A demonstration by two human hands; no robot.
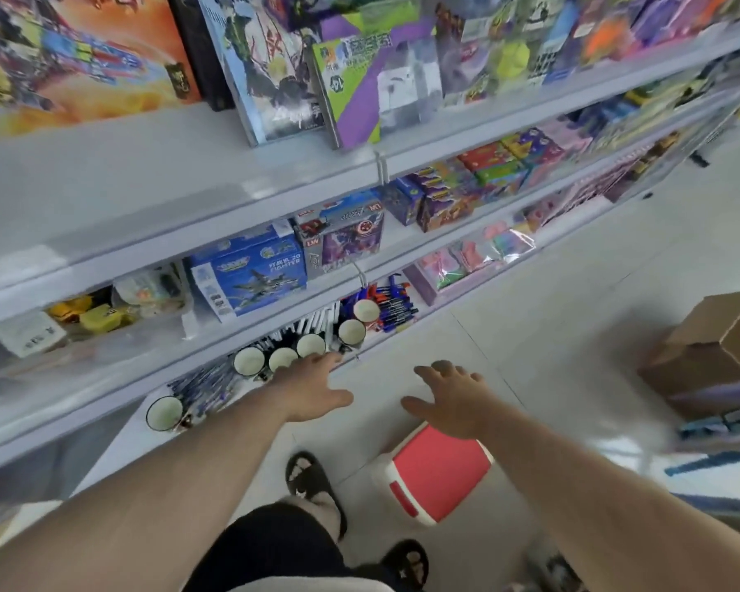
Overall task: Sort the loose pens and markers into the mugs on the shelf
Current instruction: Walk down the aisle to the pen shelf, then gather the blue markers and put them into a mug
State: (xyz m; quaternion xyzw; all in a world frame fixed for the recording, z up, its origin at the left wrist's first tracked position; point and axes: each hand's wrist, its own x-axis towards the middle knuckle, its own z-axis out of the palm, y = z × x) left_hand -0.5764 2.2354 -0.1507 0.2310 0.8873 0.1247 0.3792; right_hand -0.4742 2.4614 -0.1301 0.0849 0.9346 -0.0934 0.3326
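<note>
Several white mugs stand along the bottom shelf: one mug (164, 413) at the left, a cluster of three (282, 359) in the middle, two more (351, 331) to the right. Loose blue pens (391, 307) lie heaped behind the right-hand mugs, dark pens (204, 388) lie between the left mug and the cluster, and white-capped markers (312, 323) sit behind the cluster. My left hand (315, 388) reaches toward the shelf edge with straight fingers, just in front of the middle mugs, holding nothing. My right hand (453, 399) hovers spread and empty above the floor.
A red-topped stool (438, 470) stands on the tiled floor under my right hand. Cardboard boxes (718, 348) sit at the right. Toy boxes (253, 271) fill the upper shelves. My sandalled feet (310, 478) stand close to the shelving.
</note>
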